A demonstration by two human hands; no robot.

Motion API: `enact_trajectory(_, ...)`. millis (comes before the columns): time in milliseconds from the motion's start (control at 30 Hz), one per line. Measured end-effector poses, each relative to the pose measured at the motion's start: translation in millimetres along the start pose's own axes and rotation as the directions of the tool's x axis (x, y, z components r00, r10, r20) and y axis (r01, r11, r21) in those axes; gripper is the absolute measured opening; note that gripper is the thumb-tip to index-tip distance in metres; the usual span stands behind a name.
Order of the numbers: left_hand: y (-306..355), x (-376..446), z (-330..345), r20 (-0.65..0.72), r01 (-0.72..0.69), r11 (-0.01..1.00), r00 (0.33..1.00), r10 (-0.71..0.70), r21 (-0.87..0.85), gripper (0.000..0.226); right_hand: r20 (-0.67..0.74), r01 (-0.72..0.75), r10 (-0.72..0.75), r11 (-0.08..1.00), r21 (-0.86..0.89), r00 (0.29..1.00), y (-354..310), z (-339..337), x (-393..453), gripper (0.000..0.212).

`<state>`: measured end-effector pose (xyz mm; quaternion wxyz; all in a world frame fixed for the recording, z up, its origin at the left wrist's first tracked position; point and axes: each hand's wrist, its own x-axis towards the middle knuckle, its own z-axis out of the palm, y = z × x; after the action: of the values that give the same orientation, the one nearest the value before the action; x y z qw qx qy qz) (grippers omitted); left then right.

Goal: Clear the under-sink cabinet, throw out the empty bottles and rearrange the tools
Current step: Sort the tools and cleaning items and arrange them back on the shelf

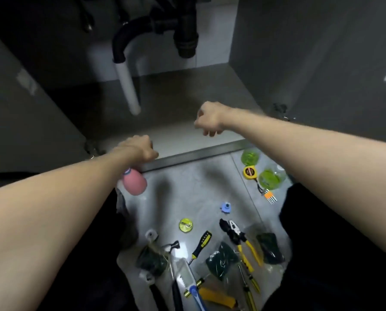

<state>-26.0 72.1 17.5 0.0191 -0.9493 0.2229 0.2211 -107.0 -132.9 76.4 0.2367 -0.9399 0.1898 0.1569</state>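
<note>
The under-sink cabinet floor point(187, 102) lies bare in front of me. My left hand point(140, 148) is a closed fist at the cabinet's front metal edge point(198, 153), and nothing shows in it. A pink bottle point(135, 184) lies on the tiled floor under my left wrist, its cap end partly hidden. My right hand point(210, 118) hovers inside the cabinet with fingers loosely hanging and holds nothing. On the tiles lie yellow-handled pliers point(239, 237), a screwdriver point(201, 243), a yellow tape measure point(250, 172) and two clear green bottles point(250, 156) point(271, 179).
A white pipe point(129, 90) and a black drain trap point(185, 32) hang at the cabinet's back left. Bagged green scouring pads point(223, 257), a white brush point(186, 277), a yellow-green tape roll point(185, 224), a small blue fitting point(225, 207) and an orange comb point(270, 196) lie between my knees.
</note>
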Motion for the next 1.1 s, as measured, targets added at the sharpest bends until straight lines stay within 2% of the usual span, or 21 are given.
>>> enact_trajectory(100,-22,10,35,-0.114,0.078,0.995,0.99,-0.085,-0.057,0.034,0.143,0.014,-0.002,0.997,-0.079,0.99,7,79,16,0.027)
enact_trajectory(233,-45,15,72,-0.295,0.142,0.977,0.938,-0.184,-0.159,0.04,0.346,0.081,-0.011,0.979,-0.189,0.938,36,174,14,0.024)
enact_trajectory(333,-58,19,97,-0.315,0.209,0.962,0.914,-0.256,-0.177,0.053,0.454,0.153,-0.043,0.966,-0.209,0.89,56,225,7,0.028)
enact_trajectory(400,-67,26,113,-0.283,0.257,0.941,0.906,-0.314,-0.222,0.056,0.46,0.2,-0.068,0.949,-0.245,0.885,68,247,5,0.031)
enact_trajectory(467,-73,35,124,-0.222,0.3,0.911,0.904,-0.366,-0.283,0.052,0.375,0.206,-0.097,0.943,-0.261,0.922,80,250,11,0.033)
enact_trajectory(533,-75,43,128,-0.166,0.347,0.869,0.891,-0.423,-0.354,0.044,0.221,0.132,-0.086,0.97,-0.203,0.971,93,233,22,0.036)
enact_trajectory(600,-73,49,128,-0.164,0.359,0.854,0.882,-0.442,-0.376,0.035,0.072,0.037,-0.029,0.994,-0.106,0.997,110,204,34,0.037)
enact_trajectory(667,-67,54,125,-0.21,0.314,0.891,0.895,-0.393,-0.329,0.028,-0.078,-0.041,0.037,0.998,-0.05,0.996,131,174,41,0.036)
enact_trajectory(767,-46,58,118,-0.267,0.221,0.938,0.918,-0.292,-0.266,0.026,-0.329,-0.148,0.142,0.989,0.007,0.934,164,131,47,0.029)
enact_trajectory(900,-10,64,111,-0.239,0.132,0.962,0.952,-0.19,-0.239,0.027,-0.578,-0.249,0.21,0.968,0.011,0.789,199,86,55,0.035)
enact_trajectory(967,9,68,109,-0.23,0.084,0.962,0.962,-0.147,-0.26,0.031,-0.598,-0.32,0.256,0.947,-0.001,0.76,215,74,59,0.041)
enact_trajectory(1100,47,76,107,-0.208,0.023,0.954,0.974,-0.089,-0.3,0.034,-0.354,-0.403,0.393,0.914,0.048,0.849,235,74,63,0.048)
